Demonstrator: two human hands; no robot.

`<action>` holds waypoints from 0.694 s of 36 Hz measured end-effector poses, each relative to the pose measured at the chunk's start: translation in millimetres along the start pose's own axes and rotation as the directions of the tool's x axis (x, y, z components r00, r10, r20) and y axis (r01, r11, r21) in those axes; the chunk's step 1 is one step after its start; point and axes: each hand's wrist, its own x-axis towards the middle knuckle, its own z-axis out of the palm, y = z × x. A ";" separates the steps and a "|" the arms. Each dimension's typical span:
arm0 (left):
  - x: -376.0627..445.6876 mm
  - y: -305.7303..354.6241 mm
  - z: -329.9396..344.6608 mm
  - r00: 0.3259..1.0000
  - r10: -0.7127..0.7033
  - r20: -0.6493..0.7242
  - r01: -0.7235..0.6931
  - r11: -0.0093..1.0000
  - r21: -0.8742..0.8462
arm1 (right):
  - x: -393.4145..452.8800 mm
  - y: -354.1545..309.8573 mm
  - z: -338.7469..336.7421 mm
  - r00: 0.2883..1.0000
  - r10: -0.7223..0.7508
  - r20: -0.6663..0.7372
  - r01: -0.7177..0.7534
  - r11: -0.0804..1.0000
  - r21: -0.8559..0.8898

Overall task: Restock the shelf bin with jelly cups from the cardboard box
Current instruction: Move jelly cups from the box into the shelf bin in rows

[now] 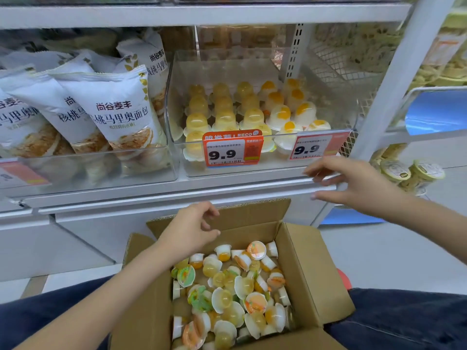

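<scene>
It was a shop aisle, plainly: white retail shelving [202, 13] carried clear display bins [265, 157] fronted by orange price tags [232, 149] reading 9.9 with barcodes, bagged bread [118, 114] stood in rows beside them, and more packaged goods [409, 171] filled the neighbouring rack.

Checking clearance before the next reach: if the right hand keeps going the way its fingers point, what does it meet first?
Probably the white shelf edge just below the clear bin; the right hand points left along it, though depth is unclear.
</scene>
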 end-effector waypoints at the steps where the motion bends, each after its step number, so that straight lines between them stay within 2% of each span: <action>1: -2.0 -9.4 7.3 0.999 -0.018 0.037 0.016 0.999 0.033 | -5.1 7.8 17.5 0.998 0.035 0.042 -0.037 0.999 0.035; 6: -12.3 -60.3 54.0 0.974 -0.152 0.170 0.131 0.983 0.125 | -21.8 49.5 111.1 0.926 0.230 0.298 -0.252 0.967 0.039; 9: -16.8 -86.2 82.8 0.946 -0.242 0.214 0.217 0.967 0.136 | -24.3 70.2 162.4 0.855 0.279 0.437 -0.306 0.952 -0.008; 16: -24.5 -134.8 150.7 0.869 -0.402 0.290 0.381 0.916 0.128 | -34.5 102.0 258.1 0.703 0.325 0.633 -0.380 0.923 -0.051; 19: -26.9 -144.2 174.3 0.874 -0.364 0.323 0.339 0.931 0.132 | -43.7 110.6 288.1 0.682 0.359 0.637 -0.425 0.903 -0.053; 25: -22.3 -144.8 211.8 0.886 -0.283 0.367 0.206 0.950 0.236 | -37.5 110.4 329.2 0.740 0.409 0.534 -0.479 0.878 -0.010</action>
